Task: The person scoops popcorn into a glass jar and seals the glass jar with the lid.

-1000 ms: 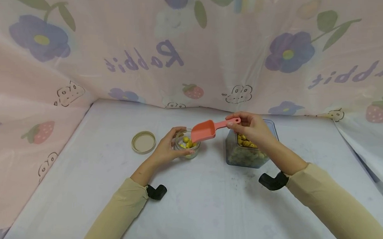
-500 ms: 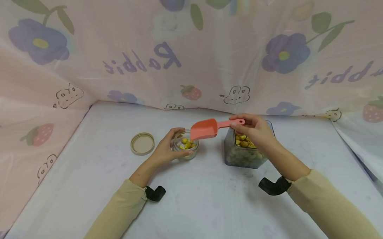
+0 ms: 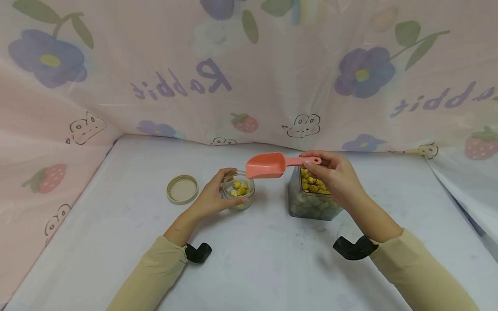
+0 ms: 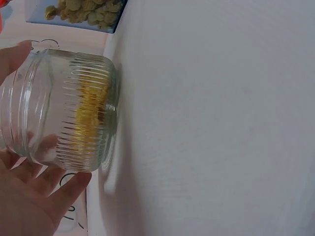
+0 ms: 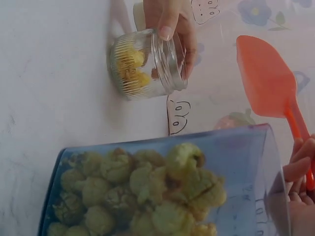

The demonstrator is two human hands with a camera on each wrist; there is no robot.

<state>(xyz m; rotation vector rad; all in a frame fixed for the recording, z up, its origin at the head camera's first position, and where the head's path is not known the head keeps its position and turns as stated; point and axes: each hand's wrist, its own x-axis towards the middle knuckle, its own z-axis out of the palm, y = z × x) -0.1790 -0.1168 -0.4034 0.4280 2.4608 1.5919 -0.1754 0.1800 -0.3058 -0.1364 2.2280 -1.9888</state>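
My left hand (image 3: pixel 215 194) holds a small clear glass jar (image 3: pixel 247 202) around its side, thumb near and fingers behind. Several yellow popcorn pieces (image 3: pixel 240 188) lie low inside it; its ribbed lower wall (image 4: pixel 86 113) shows in the left wrist view. My right hand (image 3: pixel 335 173) pinches the handle of a coral-pink scoop (image 3: pixel 267 165). The scoop is raised level, its lip above the jar's rim, and its bowl looks bare. Below the right hand stands a clear bluish square container (image 3: pixel 313 209) of popcorn (image 5: pixel 177 182), its back part hidden by that hand.
A round cream lid (image 3: pixel 182 190) lies on the white-covered table (image 3: pixel 261 266), left of the jar. Behind hangs a pink printed curtain (image 3: pixel 259 96) with flowers and strawberries. Each wrist carries a black camera mount (image 3: pixel 354 247).
The scoop has turned from tip-down to level, its lip rising from the jar's mouth. The left hand keeps its hold on the jar. The whole head view has shifted slightly.
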